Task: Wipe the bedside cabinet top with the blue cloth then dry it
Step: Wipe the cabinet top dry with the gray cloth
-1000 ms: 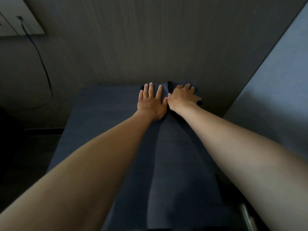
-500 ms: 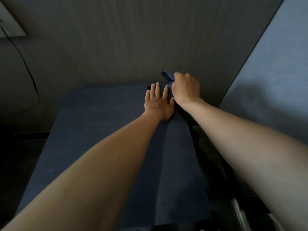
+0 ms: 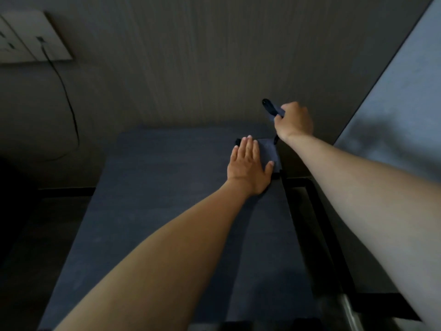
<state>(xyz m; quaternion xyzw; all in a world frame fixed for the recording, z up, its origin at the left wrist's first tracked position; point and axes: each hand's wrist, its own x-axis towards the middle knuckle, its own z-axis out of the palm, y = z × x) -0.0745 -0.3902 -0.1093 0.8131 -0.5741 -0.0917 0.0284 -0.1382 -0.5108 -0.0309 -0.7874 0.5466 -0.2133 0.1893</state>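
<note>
The dark blue-grey bedside cabinet top (image 3: 167, 199) fills the middle of the view. A blue cloth (image 3: 268, 151) lies at its far right corner. My left hand (image 3: 248, 166) presses flat on the cloth with straight fingers. My right hand (image 3: 294, 121) is raised above the far right corner and grips a dark blue cloth piece (image 3: 270, 108), which sticks out up and left of the fist. In the dim light I cannot make out whether this piece is joined to the cloth under my left hand.
A grey panelled wall (image 3: 202, 63) stands right behind the cabinet. A socket plate (image 3: 31, 39) with a black cable (image 3: 69, 103) hangs at upper left. A light padded panel (image 3: 401, 103) rises on the right, with a dark gap and metal bar (image 3: 346, 309) beside the cabinet.
My right hand has lifted off the cabinet top, closed on the cloth piece and risen up and to the right. My left hand has stayed flat on the cloth.
</note>
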